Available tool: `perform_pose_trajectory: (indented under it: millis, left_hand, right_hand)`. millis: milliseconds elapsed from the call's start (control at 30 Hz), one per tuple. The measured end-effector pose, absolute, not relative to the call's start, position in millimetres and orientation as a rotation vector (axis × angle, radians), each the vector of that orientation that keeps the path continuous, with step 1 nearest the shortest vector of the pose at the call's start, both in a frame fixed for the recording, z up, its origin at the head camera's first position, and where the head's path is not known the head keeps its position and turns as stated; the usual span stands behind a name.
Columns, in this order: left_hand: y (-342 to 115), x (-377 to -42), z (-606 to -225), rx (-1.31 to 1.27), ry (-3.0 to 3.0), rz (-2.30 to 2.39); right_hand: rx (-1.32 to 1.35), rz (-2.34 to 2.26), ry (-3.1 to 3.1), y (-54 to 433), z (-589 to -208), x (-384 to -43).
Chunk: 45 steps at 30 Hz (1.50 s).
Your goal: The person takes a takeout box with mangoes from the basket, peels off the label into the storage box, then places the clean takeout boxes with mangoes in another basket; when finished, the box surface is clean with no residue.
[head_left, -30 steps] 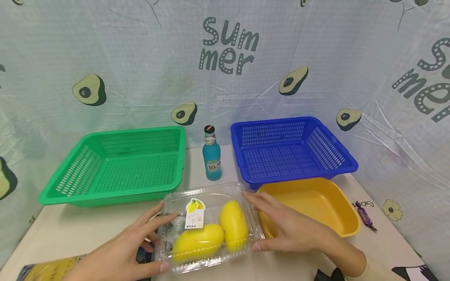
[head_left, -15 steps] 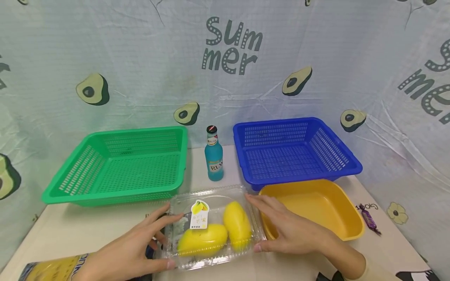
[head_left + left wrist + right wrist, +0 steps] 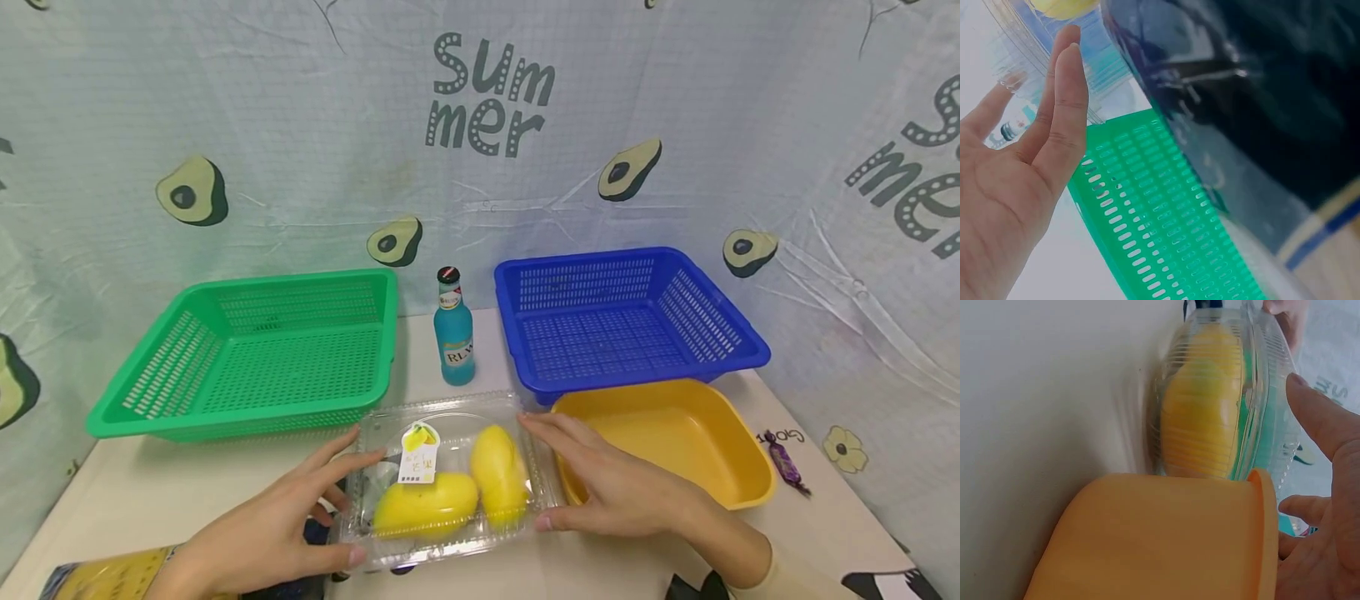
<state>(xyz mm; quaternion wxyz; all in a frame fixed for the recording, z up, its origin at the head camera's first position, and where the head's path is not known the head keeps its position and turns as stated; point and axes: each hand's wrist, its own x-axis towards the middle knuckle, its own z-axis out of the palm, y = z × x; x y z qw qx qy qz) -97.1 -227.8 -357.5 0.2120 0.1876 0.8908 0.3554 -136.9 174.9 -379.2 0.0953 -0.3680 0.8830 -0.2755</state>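
Note:
A clear plastic clamshell container (image 3: 459, 423), its lid down, lies in front of me in the head view. Inside it are two yellow mangoes: one lying crosswise (image 3: 425, 505), one lengthwise (image 3: 498, 477). A white label (image 3: 417, 454) with printed mangoes is on the lid. At the container's left edge, my left hand (image 3: 262, 525) has its fingers and thumb spread; the left wrist view shows these fingers (image 3: 1071, 94) nearly straight. My right hand (image 3: 611, 483) is at the opposite edge, thumb near the front corner, fingers extended along the side. The right wrist view shows its thumb (image 3: 1316, 412) by the lid.
Behind stand a green basket (image 3: 300, 417), a blue basket (image 3: 630, 372) and a blue bottle (image 3: 454, 333). A yellow tub (image 3: 667, 433) sits beneath the right forearm's far side. A purple wrapped candy (image 3: 786, 465) lies right; a yellow-and-dark package (image 3: 105, 575) lies front left.
The container's near side and the mangoes have shifted slightly away from me. Both hands stay at its sides, the left moving a little with it. The head view sways slightly.

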Motion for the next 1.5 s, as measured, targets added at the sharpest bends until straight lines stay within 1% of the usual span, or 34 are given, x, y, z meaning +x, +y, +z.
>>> perform_pose_trajectory:
  millis: [300,767,1167,1500]
  left_hand:
    - [-227.2,-97.4,-358.5,0.517,2.464,0.999]
    - [-224.0,-95.2,-358.8,0.617,2.535,1.001]
    - [-223.1,-94.4,-364.1,0.651,2.582,1.001]
    - [-226.2,-96.8,-369.0,0.63,2.511,1.047]
  right_hand:
    - [-1.09,-0.828,2.611,176.1,-378.1,-137.6]
    - [-1.172,-0.797,2.7,178.1,-380.0,-143.7]
    - [-1.149,-0.777,2.74,171.8,-369.8,-151.4]
    - [-1.317,-0.776,2.692,155.0,-358.4,-157.7]
